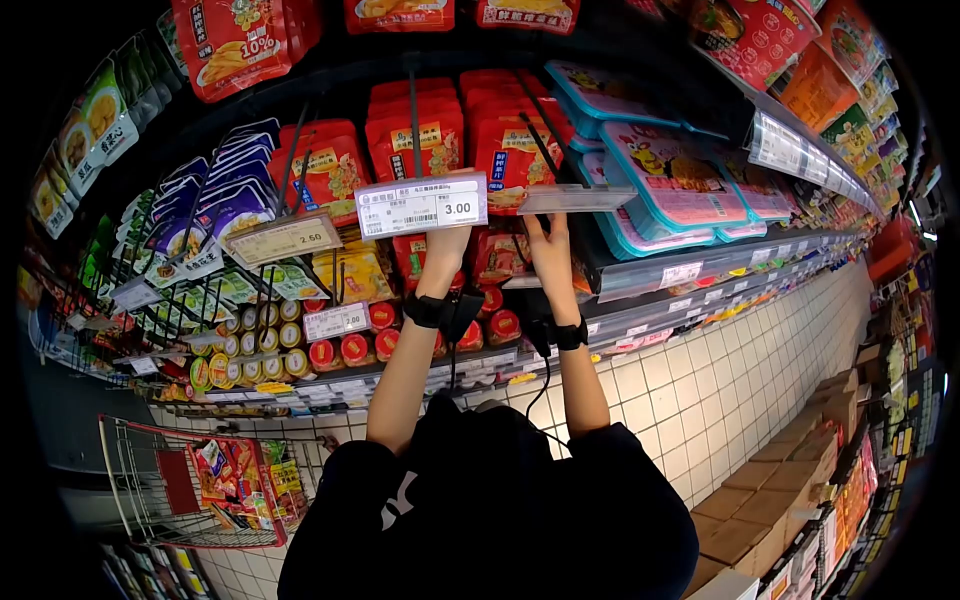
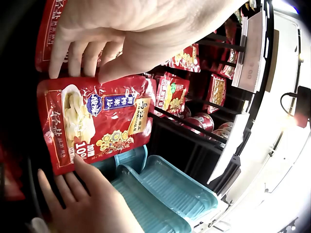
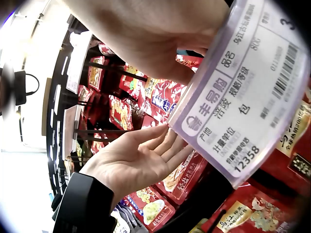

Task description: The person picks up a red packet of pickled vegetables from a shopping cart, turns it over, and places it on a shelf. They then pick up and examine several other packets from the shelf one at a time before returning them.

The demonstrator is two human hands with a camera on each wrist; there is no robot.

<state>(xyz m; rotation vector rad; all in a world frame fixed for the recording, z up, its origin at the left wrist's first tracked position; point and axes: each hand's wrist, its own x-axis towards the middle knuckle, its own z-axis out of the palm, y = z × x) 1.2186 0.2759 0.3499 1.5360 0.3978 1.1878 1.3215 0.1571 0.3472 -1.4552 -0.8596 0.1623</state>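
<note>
Red pouches with printed food pictures hang in rows on the rack. In the left wrist view one pouch (image 2: pixel 107 116) faces the camera. My left hand (image 2: pixel 131 39) reaches over its upper edge, fingers extended and a neighbouring pouch behind them. Below, my right hand (image 2: pixel 95 204) has its thumb overlapping the pouch's lower part and its fingers straight beside the edge. From the right wrist my left hand (image 3: pixel 131 160) shows a spread palm. A price tag (image 3: pixel 243 92) stands close before my right hand (image 3: pixel 160 34); in the head view another tag (image 1: pixel 420 205) partly hides my left hand.
Blue-edged trays of packages (image 1: pixel 690 180) fill the shelf at the right. Purple packets (image 1: pixel 220 200) hang at the left, and red-lidded jars (image 1: pixel 355 350) line the shelf below. Metal hooks with tags jut forward. Behind stand a shopping cart (image 1: pixel 190 540) and cartons (image 1: pixel 770 490).
</note>
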